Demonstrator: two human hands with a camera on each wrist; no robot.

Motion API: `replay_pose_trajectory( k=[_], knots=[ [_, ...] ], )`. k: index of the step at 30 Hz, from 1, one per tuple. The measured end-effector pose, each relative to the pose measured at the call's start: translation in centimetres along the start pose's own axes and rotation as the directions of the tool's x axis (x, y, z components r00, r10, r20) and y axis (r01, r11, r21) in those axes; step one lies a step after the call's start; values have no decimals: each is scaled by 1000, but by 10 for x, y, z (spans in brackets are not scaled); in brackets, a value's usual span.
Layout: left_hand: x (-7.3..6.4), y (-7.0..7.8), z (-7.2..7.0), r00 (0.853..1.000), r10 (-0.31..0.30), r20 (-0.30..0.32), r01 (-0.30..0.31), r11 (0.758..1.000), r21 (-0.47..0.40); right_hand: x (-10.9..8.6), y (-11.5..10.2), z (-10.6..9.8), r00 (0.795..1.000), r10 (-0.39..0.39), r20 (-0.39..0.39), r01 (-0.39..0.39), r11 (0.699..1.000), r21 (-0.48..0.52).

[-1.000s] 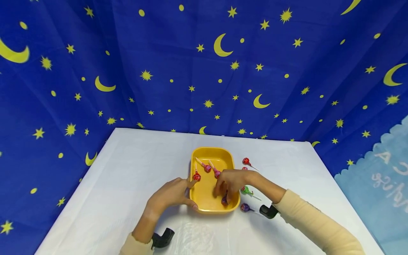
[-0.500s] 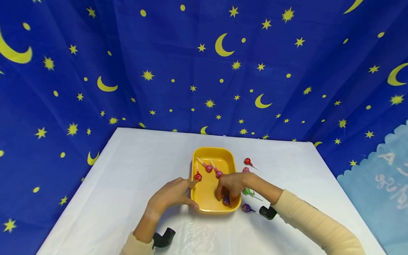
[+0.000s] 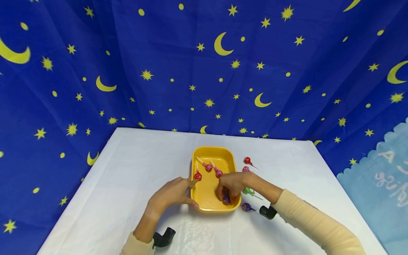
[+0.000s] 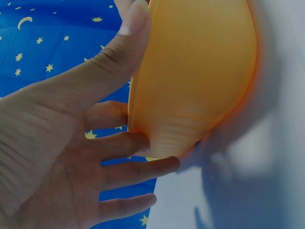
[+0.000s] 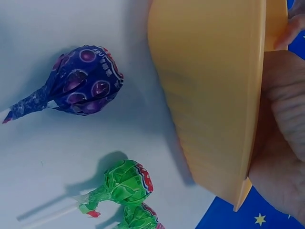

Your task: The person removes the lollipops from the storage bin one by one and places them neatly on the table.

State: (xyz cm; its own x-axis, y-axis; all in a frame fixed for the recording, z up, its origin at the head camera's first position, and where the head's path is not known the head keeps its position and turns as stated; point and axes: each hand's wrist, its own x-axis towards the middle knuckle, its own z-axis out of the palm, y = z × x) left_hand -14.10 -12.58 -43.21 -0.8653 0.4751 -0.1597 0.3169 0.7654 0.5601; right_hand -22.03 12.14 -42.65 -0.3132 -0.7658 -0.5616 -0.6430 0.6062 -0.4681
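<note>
A yellow plastic tray stands on the table. My left hand holds its left side, thumb at the rim and a finger over the edge, close to a red lollipop; in the left wrist view the other fingers lie nearly straight by the outer wall. My right hand reaches over the right rim and holds a purple lollipop low in the tray, its stick hidden. Two pink lollipops lie farther back inside. In the right wrist view, the tray wall hides my right fingertips.
Right of the tray lie more lollipops: a red one, a pink one, green ones and a purple one. A white cloth covers the table. Blue starry fabric hangs behind and beside it.
My right hand has dipped slightly and its fingers have drawn in around the purple lollipop. The left hand and the tray keep their places; the head view has shifted a little.
</note>
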Motion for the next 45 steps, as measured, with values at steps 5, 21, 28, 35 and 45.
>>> replay_pose_trajectory(
  k=[5,21,28,35,45],
  knots=[
    [0,0,1,1000,-1,-1,1,1000,-8,-1,3,0,998,-60,-36,62,997,53],
    [-2,-3,2,999,44,-31,-44,999,4,-21,7,-18,956,-165,-244,222,948,229],
    [0,-2,1,999,34,-27,-35,999,-6,-41,15,-30,922,-179,-344,260,943,208],
    [1,-1,2,999,36,-15,-36,999,12,-61,35,-31,893,-129,-431,235,950,203],
    [1,-1,-1,1000,19,-11,-20,1000,-10,-86,73,-29,834,-14,-551,184,949,255]
  ],
)
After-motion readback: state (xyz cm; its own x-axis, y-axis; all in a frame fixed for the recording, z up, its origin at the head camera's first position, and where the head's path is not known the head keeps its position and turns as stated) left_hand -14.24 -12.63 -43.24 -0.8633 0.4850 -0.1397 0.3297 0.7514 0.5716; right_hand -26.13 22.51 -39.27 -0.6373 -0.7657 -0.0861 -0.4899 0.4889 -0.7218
